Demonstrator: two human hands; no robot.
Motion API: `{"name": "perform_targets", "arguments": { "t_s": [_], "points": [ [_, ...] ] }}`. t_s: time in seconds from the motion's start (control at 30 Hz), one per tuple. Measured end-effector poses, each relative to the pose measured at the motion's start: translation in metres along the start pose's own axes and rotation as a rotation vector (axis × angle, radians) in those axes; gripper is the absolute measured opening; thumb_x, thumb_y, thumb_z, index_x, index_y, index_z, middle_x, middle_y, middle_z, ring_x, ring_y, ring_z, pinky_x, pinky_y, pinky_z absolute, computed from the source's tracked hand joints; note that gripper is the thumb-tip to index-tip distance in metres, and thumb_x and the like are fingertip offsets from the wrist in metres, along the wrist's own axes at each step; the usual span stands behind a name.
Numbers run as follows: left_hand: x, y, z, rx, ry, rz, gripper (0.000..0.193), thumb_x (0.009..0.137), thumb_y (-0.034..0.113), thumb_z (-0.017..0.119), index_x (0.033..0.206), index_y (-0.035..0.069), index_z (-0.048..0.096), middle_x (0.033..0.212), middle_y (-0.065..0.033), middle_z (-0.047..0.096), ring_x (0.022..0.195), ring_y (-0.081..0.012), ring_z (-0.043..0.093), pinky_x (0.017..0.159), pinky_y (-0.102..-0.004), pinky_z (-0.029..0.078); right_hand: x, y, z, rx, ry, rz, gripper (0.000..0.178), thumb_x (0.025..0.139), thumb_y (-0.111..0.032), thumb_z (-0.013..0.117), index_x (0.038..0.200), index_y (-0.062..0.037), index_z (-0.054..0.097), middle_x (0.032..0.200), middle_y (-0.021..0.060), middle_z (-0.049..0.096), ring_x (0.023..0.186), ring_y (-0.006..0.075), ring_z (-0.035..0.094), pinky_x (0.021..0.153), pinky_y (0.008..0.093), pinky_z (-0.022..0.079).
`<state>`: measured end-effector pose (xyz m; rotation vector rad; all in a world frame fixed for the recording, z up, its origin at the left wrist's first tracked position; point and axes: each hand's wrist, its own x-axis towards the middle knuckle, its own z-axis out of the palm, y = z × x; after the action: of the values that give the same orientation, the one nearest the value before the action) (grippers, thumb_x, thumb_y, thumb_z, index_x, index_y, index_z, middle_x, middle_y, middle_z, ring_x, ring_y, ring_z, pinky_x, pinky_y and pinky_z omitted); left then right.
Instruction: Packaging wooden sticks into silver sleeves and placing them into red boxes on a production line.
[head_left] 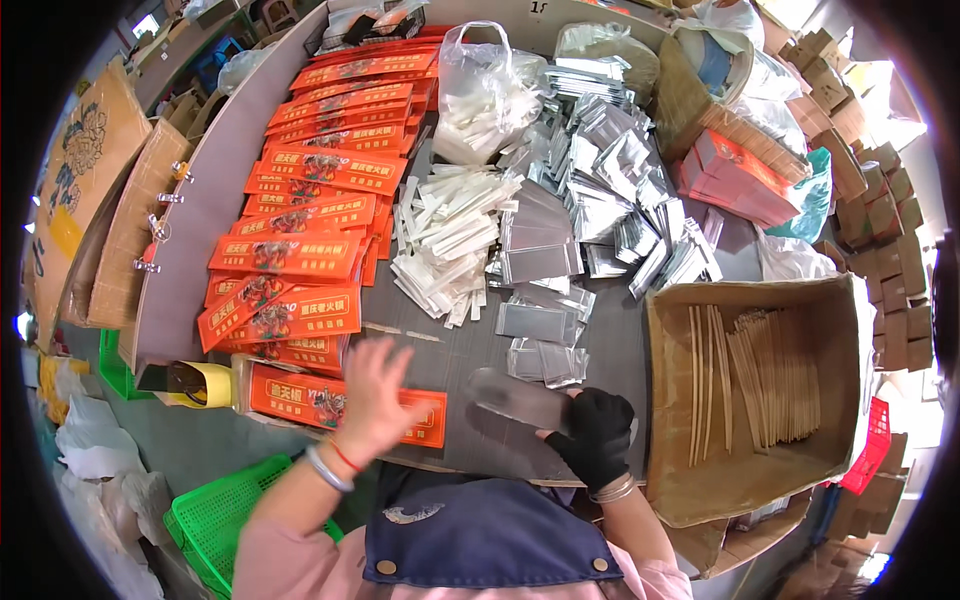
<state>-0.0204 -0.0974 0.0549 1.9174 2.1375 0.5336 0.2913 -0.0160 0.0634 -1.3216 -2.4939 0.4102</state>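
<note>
Grey packet juts left from the pinching right grip; left grip splayed over red wrapper.

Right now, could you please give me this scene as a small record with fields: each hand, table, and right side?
Left hand: bare, fingers spread over a flat orange printed packet; contact unclear
Right hand: black fingerless glove, holding a translucent flat plastic packet
Table: white narrow strips, silver-grey flat packets, more orange packets
Right side: open brown cardboard box holding light wooden sticks
</note>
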Motion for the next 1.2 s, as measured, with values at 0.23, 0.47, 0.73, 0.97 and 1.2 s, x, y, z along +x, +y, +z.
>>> {"name": "perform_targets", "arguments": {
  "t_s": [0.23, 0.47, 0.73, 0.97, 1.2],
  "points": [
    [-0.028, 0.007, 0.043, -0.194, -0.034, -0.221, 0.093, 0.062, 0.045, 0.086, 0.133, -0.001, 0.049, 0.140, -0.0186, 0.044, 0.135, -0.0395, 0.033, 0.113, -0.0612, 0.015, 0.000, -0.008, -0.008, -0.036, -0.177, -0.070, 0.066, 0.066, -0.051, 0.080, 0.113, -0.0100, 0.060, 0.104, 0.0084, 0.061, 0.102, 0.0271, 0.056, 0.098, 0.0474, 0.032],
    [-0.020, 0.008, 0.033, -0.116, -0.186, -0.171, 0.090, 0.065, 0.041, 0.086, 0.135, -0.003, 0.049, 0.142, -0.0200, 0.045, 0.134, -0.0386, 0.037, 0.114, -0.0574, 0.020, 0.013, -0.058, 0.069, 0.159, -0.260, -0.224, 0.070, 0.067, -0.052, 0.078, 0.119, -0.0108, 0.058, 0.111, 0.0103, 0.060, 0.109, 0.0284, 0.055, 0.099, 0.0510, 0.031],
    [0.117, -0.028, 0.052, -0.139, 0.176, -0.099, 0.029, 0.075, 0.014, 0.076, 0.102, 0.006, 0.069, 0.102, -0.0148, 0.065, 0.101, -0.0349, 0.060, 0.084, -0.0430, 0.048, 0.003, 0.056, 0.011, 0.104, 0.258, 0.123, 0.047, 0.073, -0.024, 0.080, 0.111, -0.0047, 0.062, 0.104, 0.0165, 0.064, 0.102, 0.0352, 0.060, 0.091, 0.0434, 0.046],
    [0.090, -0.020, 0.057, -0.282, 0.100, 0.048, 0.008, 0.076, 0.011, 0.074, 0.080, 0.004, 0.073, 0.073, -0.0117, 0.066, 0.065, -0.0279, 0.064, 0.061, -0.0372, 0.051, -0.093, 0.176, -0.025, -0.388, 0.344, 0.787, 0.035, 0.082, -0.024, 0.069, 0.105, 0.0006, 0.061, 0.105, 0.0184, 0.060, 0.100, 0.0373, 0.058, 0.086, 0.0462, 0.048],
    [0.107, -0.005, 0.033, -0.289, -0.087, -0.104, 0.009, 0.071, 0.015, 0.073, 0.076, 0.008, 0.074, 0.078, -0.0120, 0.067, 0.074, -0.0308, 0.066, 0.068, -0.0403, 0.053, -0.087, 0.178, -0.012, -0.492, 0.198, 0.832, 0.018, 0.086, -0.020, 0.059, 0.094, -0.0044, 0.055, 0.097, 0.0161, 0.055, 0.093, 0.0363, 0.057, 0.082, 0.0468, 0.049]
  ]
}}
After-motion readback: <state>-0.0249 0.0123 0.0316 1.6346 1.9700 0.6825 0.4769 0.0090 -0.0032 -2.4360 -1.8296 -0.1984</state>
